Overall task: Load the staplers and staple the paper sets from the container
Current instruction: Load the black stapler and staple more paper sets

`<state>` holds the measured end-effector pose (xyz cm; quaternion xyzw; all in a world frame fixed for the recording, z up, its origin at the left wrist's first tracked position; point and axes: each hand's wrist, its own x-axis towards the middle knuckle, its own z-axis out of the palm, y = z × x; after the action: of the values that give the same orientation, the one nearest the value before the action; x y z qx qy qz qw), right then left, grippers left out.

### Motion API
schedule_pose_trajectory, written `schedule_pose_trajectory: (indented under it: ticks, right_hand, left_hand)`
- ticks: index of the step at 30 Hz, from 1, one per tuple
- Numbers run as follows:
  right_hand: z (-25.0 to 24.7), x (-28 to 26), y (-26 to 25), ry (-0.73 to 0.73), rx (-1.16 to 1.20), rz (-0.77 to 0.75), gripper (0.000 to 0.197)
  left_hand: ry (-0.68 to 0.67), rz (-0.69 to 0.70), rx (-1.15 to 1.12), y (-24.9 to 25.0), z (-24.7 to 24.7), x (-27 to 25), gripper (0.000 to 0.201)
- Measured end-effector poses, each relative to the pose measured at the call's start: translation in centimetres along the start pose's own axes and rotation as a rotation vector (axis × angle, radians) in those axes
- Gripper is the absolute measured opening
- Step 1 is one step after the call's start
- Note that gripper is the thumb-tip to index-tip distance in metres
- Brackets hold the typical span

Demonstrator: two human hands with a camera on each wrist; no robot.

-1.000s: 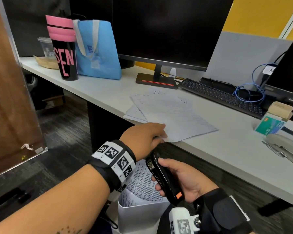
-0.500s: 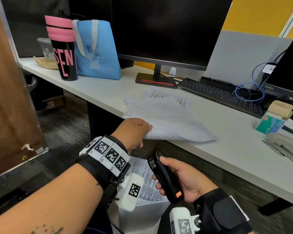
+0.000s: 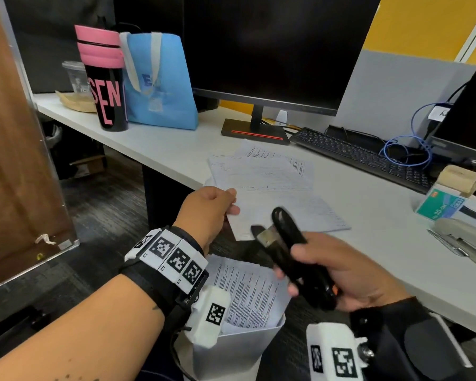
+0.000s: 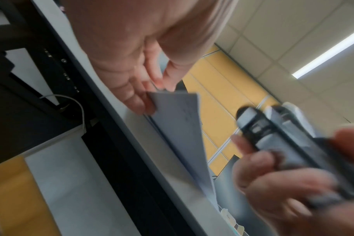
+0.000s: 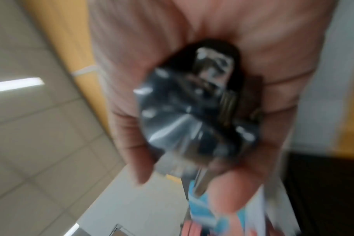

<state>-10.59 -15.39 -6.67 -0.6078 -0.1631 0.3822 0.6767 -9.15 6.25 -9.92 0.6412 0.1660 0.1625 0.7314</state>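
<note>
A: Head view: my right hand (image 3: 349, 273) grips the black handheld stapler (image 3: 291, 251), mouth toward the paper.
B: And your left?
A: My left hand (image 3: 206, 210) pinches a corner of the white printed paper set (image 3: 280, 204) lying on the grey desk (image 3: 382, 243).

Two bare forearms reach forward, each with a black wrist strap carrying black-and-white square markers. The left hand (image 3: 207, 208) is raised, back of the hand up, thumb and fingers (image 4: 138, 102) pinching the corner of a paper set (image 3: 283, 213). The right hand (image 3: 349, 273), lower and nearer the body (slightly blurred), is palm up, fingers wrapped around a black stapler (image 3: 291, 251) pointing toward the left hand.
</note>
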Motion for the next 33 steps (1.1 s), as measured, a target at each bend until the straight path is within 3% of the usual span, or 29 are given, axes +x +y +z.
schedule_pose_trajectory:
  ticks: [2, 4, 6, 8, 11, 14, 17, 20, 22, 23, 25, 26, 28, 30, 32, 33]
  right_hand:
    - [-0.5, -0.6, -1.9, 0.253, -0.059, -0.091, 0.03]
    - [-2.0, -0.7, -3.1, 0.552, -0.244, -0.169, 0.029]
    - [-3.8, -0.7, -3.6, 0.809, -0.535, -0.191, 0.028]
    - [-5.2, -1.0, -3.8, 0.972, -0.822, -0.122, 0.027]
    - [-6.2, -1.5, -3.8, 1.064, -1.033, -0.008, 0.02]
    - [-7.7, -1.0, -3.7, 1.102, -1.126, 0.088, 0.032]
    - [-8.9, -0.3, -3.7, 1.119, -1.22, 0.191, 0.034]
    - [-9.0, -0.1, -3.7, 1.185, -1.278, 0.243, 0.039]
    - [-8.1, -0.2, -3.7, 1.272, -1.304, 0.149, 0.049]
    - [-7.6, -0.3, -3.7, 1.306, -1.29, 0.008, 0.052]
    - [-6.5, -0.4, -3.7, 1.273, -1.189, -0.284, 0.048]
    - [-5.9, -0.2, -3.7, 1.195, -1.11, -0.362, 0.046]
    - [-5.0, 0.3, -3.3, 0.99, -0.902, -0.372, 0.048]
    - [-4.2, 0.9, -2.9, 0.793, -0.654, -0.316, 0.065]
    - [-3.6, 1.5, -2.4, 0.68, -0.438, -0.274, 0.085]
    - [-3.3, 1.7, -2.2, 0.646, -0.341, -0.283, 0.078]
  left_hand:
    - [0.077, 0.031, 0.014, -0.5, -0.3, -0.1, 0.014]
    - [0.106, 0.005, -0.035, -0.9, -0.3, -0.3, 0.031]
    - [0.069, -0.086, -0.178, -1.0, 0.1, -0.5, 0.038]
    - [-0.032, -0.2, -0.313, -1.0, 0.3, -0.7, 0.041]
    - [-0.175, -0.294, -0.373, -1.0, 0.2, -1.0, 0.046]
    - [-0.226, -0.353, -0.324, -1.0, -0.4, -1.1, 0.041]
    - [-0.213, -0.378, -0.346, -0.7, -0.6, -1.1, 0.023]
    - [-0.175, -0.286, -0.351, -0.5, -0.2, -0.4, 0.023]
    - [-0.151, -0.191, -0.304, -0.4, -0.2, 0.2, 0.027]
    - [-0.145, -0.141, -0.291, -0.2, -0.3, 0.3, 0.029]
    - [-0.172, -0.027, -0.276, 0.2, -0.7, 0.0, 0.033]
    - [-0.207, 0.034, -0.263, 0.5, -1.0, -0.3, 0.034]
    - [-0.281, 0.128, -0.247, 0.9, -1.6, -0.8, 0.038]
    - [-0.335, 0.161, -0.252, 0.8, -2.2, -1.1, 0.041]
    - [-0.354, 0.167, -0.249, 0.6, -2.7, -1.0, 0.044]
    - [-0.351, 0.169, -0.232, 0.4, -3.1, -0.9, 0.045]
